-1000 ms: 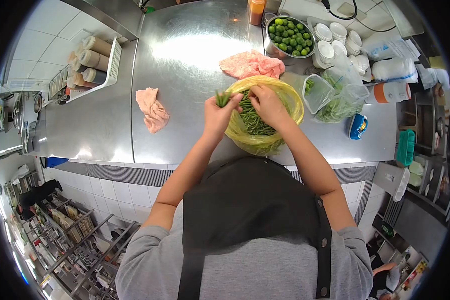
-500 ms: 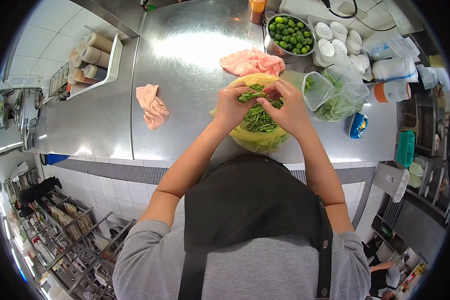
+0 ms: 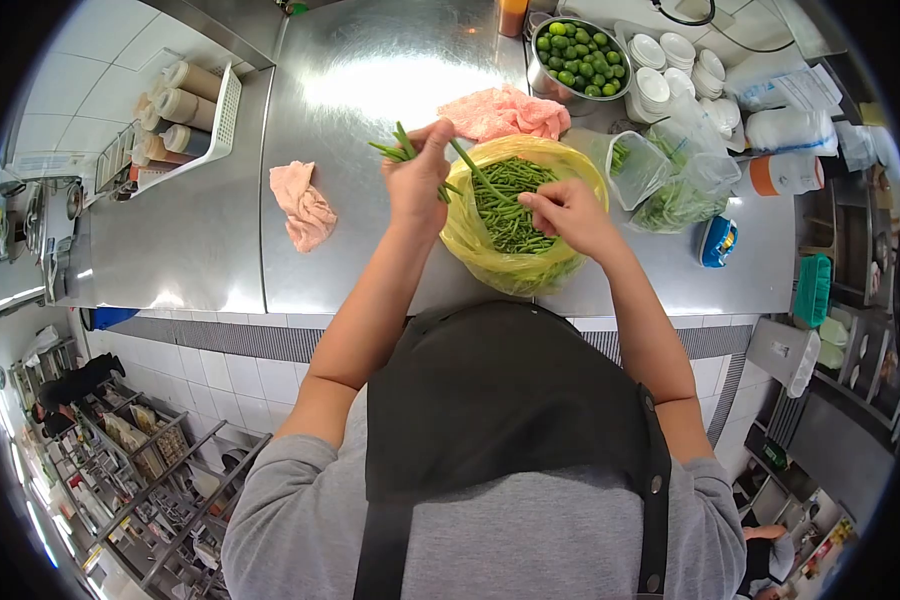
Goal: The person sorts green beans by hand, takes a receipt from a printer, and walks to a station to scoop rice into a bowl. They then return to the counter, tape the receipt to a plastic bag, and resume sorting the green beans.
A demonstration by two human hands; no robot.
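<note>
Green beans (image 3: pixel 505 200) fill the yellow plastic bag (image 3: pixel 470 245) that stands open on the steel table (image 3: pixel 370 90), right in front of the person. A second ago both hands were together over the bag's mouth, working at one small cluster of beans; now they have parted. The left hand (image 3: pixel 417 180) has risen and swung toward the left rim of the bag, closed around a small bunch of beans (image 3: pixel 395 150) whose ends stick out past the fingers, with one long bean trailing back down into the bag. The right hand (image 3: pixel 568 212) has stayed low at the right side of the opening, fingers curled and pinched just above the heap; whether it grips a bean there is too small to tell. Judging from this, a handful has been gathered out of the pile and is being held clear of it while the other hand goes on among the rest. A pink cloth (image 3: pixel 305 205) lies on the table to the left of the bag, another pink cloth (image 3: pixel 505 112) just behind it. A metal bowl of limes (image 3: pixel 578 58) stands further back, and a clear bag (image 3: pixel 685 190) with more greens lies to the right.
</note>
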